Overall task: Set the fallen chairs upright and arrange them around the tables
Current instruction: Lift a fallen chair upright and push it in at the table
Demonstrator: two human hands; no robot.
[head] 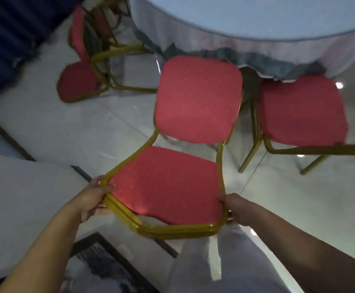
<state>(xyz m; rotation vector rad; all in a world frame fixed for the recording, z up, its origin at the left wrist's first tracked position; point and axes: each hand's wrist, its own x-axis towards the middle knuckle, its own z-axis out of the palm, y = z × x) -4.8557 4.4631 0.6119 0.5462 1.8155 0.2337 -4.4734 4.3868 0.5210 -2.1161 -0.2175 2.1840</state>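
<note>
Red-padded banquet chair (197,98) with gold metal frame, dead centre, backrest toward the person and seat pointing at the round table (257,22). Gripped at the backrest from both sides: left hand (97,197) curled round the left frame tube, thumb lying over onto the red padding, fingers tucked behind. Right hand (234,208) wrapped round the right frame tube at about the same height, fingertips hidden behind the rail. Between the two hands, the dotted red back pad; beyond them, lower and farther off, the seat, its front edge near the hem of the hanging tablecloth (214,45). Legs mostly hidden; contact with the tiled floor (56,127) not determinable. Just to the right, second upright chair (301,111), same red and gold, seat partly tucked under the cloth's hem. Up at the left, fallen chair (77,81) on its side, close beside the table, well apart from both hands.
</note>
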